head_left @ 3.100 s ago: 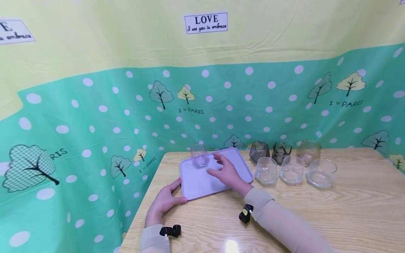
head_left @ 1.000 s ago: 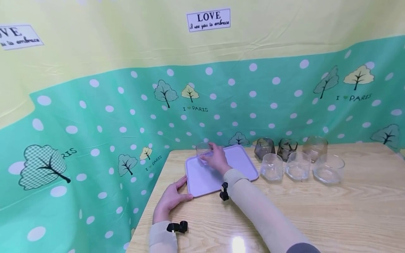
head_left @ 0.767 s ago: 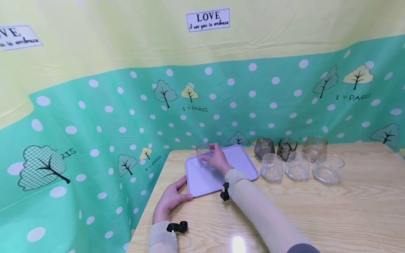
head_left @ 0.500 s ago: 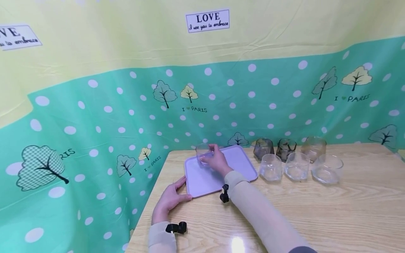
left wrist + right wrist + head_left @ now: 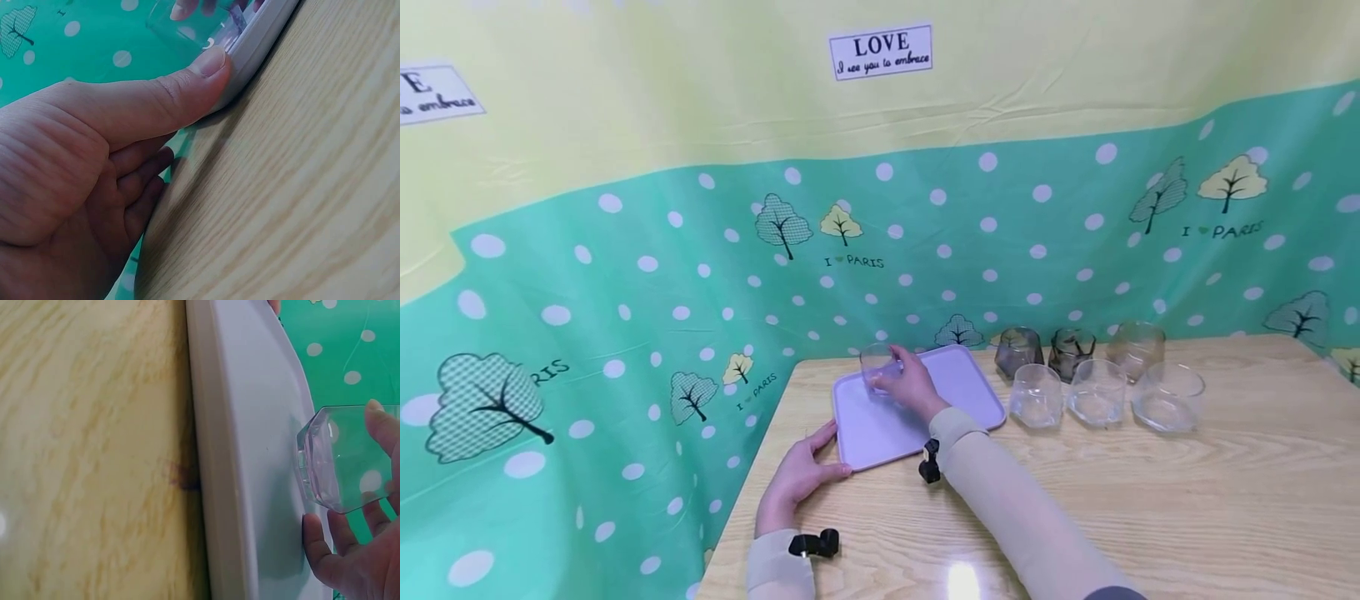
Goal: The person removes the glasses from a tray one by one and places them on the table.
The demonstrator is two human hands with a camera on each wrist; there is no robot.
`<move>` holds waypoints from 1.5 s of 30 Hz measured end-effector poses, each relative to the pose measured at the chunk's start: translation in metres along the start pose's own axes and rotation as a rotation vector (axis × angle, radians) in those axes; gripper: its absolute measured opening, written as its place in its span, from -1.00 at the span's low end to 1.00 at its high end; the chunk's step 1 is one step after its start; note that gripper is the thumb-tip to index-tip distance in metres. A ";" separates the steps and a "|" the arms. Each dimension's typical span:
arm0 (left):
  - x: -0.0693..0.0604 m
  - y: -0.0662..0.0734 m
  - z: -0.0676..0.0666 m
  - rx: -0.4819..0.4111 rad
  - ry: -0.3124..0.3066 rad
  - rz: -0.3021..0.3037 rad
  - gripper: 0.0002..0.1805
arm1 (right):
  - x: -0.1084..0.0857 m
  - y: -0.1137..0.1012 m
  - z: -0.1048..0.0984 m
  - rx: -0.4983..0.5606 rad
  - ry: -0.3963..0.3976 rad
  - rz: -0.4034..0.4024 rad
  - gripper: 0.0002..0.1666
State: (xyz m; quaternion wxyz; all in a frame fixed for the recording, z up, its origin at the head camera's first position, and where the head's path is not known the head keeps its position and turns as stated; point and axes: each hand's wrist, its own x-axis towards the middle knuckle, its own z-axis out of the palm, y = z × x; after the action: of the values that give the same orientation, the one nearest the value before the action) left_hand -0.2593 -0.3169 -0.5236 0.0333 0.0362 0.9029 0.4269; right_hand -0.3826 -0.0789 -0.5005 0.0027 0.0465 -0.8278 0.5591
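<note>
A pale lilac tray [image 5: 880,435] lies at an angle on the left part of the wooden table. My left hand [image 5: 797,478] holds its near left corner, thumb at the front edge and fingers along the left side. Near the tray's back left corner stands a clear faceted drinking glass [image 5: 873,360], upright. My right hand [image 5: 914,388] grips this glass by its side. In the right wrist view, the thumb is on one side of the clear glass [image 5: 350,459] and fingers are on the other; its base is at the tray surface.
Right of the tray, three clear glasses [image 5: 1036,398] form a front row. Behind them are two dark smoky glasses [image 5: 1018,354] and a wider brownish glass [image 5: 1137,354]. A patterned green and yellow curtain [image 5: 880,250] hangs behind and left of the table [image 5: 1150,492].
About three seconds ago my right hand was apart from the glass with fingers spread; it now grips it. Over the last second, hands, glass and tray stay nearly still while the view shifts slightly.
</note>
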 end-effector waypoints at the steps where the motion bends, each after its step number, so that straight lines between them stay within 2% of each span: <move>1: 0.000 0.000 0.000 0.003 0.001 -0.001 0.02 | -0.001 -0.001 -0.001 -0.001 0.001 -0.011 0.03; 9: 0.001 0.001 -0.001 0.011 0.002 -0.006 0.01 | -0.006 -0.002 -0.001 0.038 0.013 -0.012 -0.01; 17: -0.001 0.001 -0.002 0.003 0.007 -0.010 0.01 | -0.009 -0.002 -0.002 0.140 -0.005 0.012 0.01; 23: 0.001 0.001 -0.001 -0.006 0.005 -0.020 0.02 | -0.018 -0.003 -0.009 0.237 -0.018 0.018 0.00; 28: 0.001 0.002 0.000 -0.002 0.008 -0.020 0.02 | -0.033 -0.007 -0.018 0.327 -0.019 0.017 0.02; 32: 0.002 0.002 0.000 0.002 0.009 -0.014 0.02 | -0.052 -0.010 -0.031 0.418 -0.035 0.003 0.02; 37: 0.002 0.002 0.000 0.014 0.003 -0.003 0.04 | -0.075 -0.011 -0.057 0.541 -0.116 -0.037 -0.04; 45: 0.000 0.002 -0.001 0.012 0.005 -0.023 0.03 | -0.100 0.000 -0.107 0.479 -0.168 -0.115 -0.14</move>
State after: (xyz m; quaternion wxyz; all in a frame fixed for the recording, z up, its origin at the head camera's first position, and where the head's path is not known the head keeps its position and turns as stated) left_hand -0.2596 -0.3163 -0.5220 0.0358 0.0251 0.9059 0.4212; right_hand -0.2885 0.0279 -0.4663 -0.0454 0.1388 -0.6653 0.7322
